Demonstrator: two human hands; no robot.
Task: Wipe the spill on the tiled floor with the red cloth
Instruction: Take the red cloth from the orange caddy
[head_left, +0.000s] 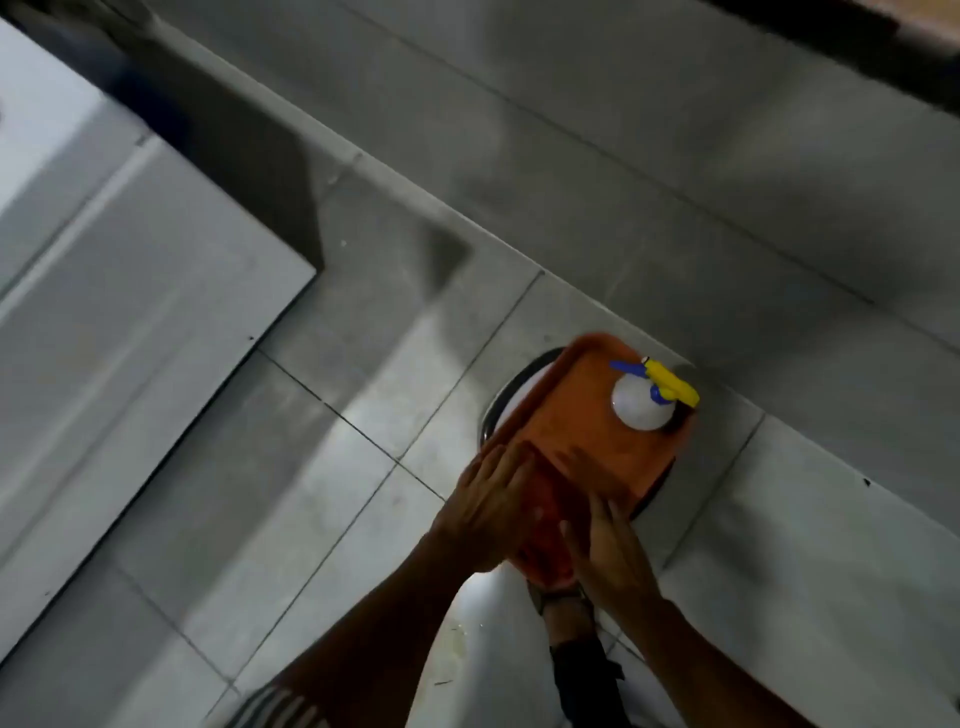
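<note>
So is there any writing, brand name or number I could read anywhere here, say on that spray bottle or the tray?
None can be read.
Spray bottle: white body seen from above, no label showing.
Orange tray: plain, no marking visible.
Red cloth between the left hand and right hand: blurred, no print discernible.

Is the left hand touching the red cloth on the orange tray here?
Touching. In the head view, the left hand lies flat against the red cloth at the near end of the orange tray, no gap visible, though motion blur softens edges.
</note>
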